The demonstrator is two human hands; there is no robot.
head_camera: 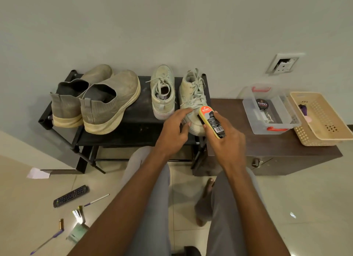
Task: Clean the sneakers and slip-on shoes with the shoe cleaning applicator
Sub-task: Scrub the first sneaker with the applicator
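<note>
Right hand (227,141) grip curled round yellow shoe cleaning applicator (211,122), pressed on right sneaker (193,101), left hand (172,131) fingers relaxed touching it, slip-on shoes (95,101) at nine o'clock on black rack (133,114)

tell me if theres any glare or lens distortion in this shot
Head view: wide-angle bending curves the black shoe rack and wall edges; bright glare spot on the floor packet at lower left; applicator label stays readable.
</note>
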